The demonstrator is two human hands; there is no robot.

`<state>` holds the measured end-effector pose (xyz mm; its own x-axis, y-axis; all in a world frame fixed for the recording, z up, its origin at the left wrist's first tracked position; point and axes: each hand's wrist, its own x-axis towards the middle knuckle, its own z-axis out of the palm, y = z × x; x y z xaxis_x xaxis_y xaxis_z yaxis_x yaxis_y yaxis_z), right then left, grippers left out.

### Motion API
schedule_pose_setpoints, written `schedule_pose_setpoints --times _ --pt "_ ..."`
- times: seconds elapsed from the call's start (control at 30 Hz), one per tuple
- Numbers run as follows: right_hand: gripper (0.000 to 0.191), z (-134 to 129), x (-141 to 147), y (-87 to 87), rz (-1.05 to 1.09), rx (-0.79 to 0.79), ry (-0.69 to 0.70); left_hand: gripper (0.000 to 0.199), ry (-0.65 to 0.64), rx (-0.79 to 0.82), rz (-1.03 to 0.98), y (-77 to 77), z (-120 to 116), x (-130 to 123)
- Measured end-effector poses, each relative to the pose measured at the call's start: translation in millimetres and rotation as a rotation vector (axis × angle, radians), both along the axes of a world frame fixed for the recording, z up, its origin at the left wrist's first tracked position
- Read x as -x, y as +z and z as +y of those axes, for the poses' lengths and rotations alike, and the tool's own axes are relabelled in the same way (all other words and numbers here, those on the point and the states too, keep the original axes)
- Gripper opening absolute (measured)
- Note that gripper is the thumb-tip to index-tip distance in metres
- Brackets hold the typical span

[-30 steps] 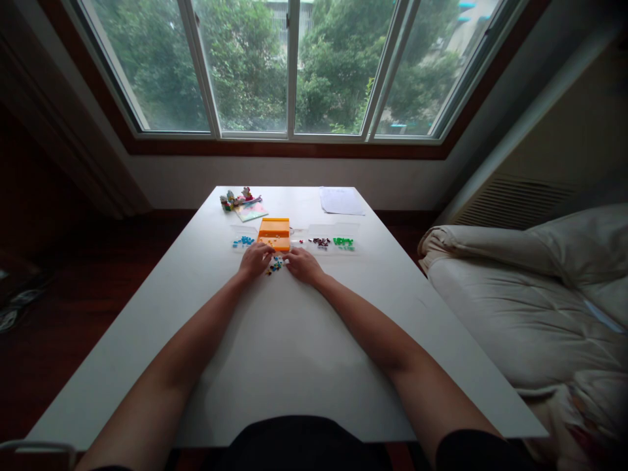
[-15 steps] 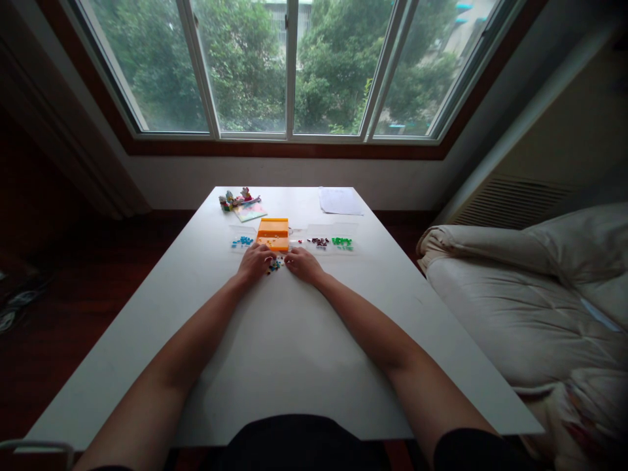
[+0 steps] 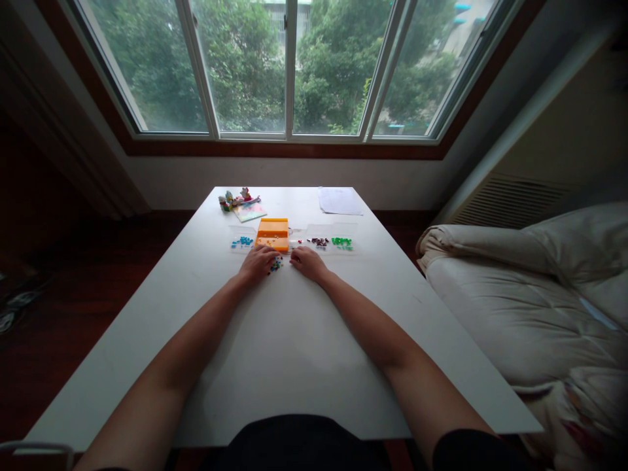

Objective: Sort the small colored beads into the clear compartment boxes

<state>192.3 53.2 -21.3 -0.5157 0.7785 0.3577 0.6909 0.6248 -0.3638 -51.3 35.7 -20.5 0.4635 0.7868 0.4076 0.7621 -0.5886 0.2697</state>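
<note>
My left hand rests beside a small pile of mixed coloured pieces, its fingertips bent over the pile's left edge. To the right of the pile is my right hand, fingers closed, with a tiny red spot at the fingertips that is too small to name. Beyond my left hand an orange box lies open with small orange pieces in it. Clear trays flank it: blue pieces on the left, a few red ones, dark brown pieces and green pieces on the right.
The white table spans the view. Small figurines and a pastel card lie at its far left, and white papers at its far right. A beige sofa stands to the right.
My right hand has moved a little to the right, away from the pile, with its fingers closed. My left hand has shifted slightly over the pile's left side.
</note>
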Motion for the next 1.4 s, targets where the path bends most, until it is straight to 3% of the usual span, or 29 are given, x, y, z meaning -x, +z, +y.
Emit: schedule_pose_setpoints --times 0.2,0.33,0.43,0.53,0.63,0.77,0.9,1.07,1.4 --pt "0.007 12 -12 -1.5 0.225 -0.073 -0.155 0.033 -0.058 0.016 -0.013 1.7 -2 -3" --pt "0.010 27 -39 3.7 0.416 -0.197 -0.389 0.032 -0.050 0.018 0.000 2.8 -3 -2" --pt "0.011 36 -68 6.7 0.534 -0.206 -0.608 0.031 -0.029 0.009 0.000 3.4 -3 -2" --pt "0.015 41 -89 6.3 0.560 -0.191 -0.675 0.030 -0.004 0.006 -0.013 3.5 -4 -1" --pt "0.018 41 -90 3.8 0.567 -0.200 -0.699 0.027 0.040 0.010 -0.038 2.4 -4 1" --pt "0.015 33 -61 2.2 0.529 -0.205 -0.604 0.023 0.139 0.003 -0.056 -1.5 -3 4" --pt "0.019 16 -30 4.5 0.353 -0.124 -0.302 0.021 0.191 0.006 -0.077 -6.2 0 7" --pt "0.014 5 -14 3.5 0.137 -0.010 -0.059 0.022 0.205 0.028 -0.103 -8.3 2 7" --pt "0.013 10 -18 -2.2 0.099 0.031 0.013 0.024 0.280 0.045 -0.082 -5.6 4 15"
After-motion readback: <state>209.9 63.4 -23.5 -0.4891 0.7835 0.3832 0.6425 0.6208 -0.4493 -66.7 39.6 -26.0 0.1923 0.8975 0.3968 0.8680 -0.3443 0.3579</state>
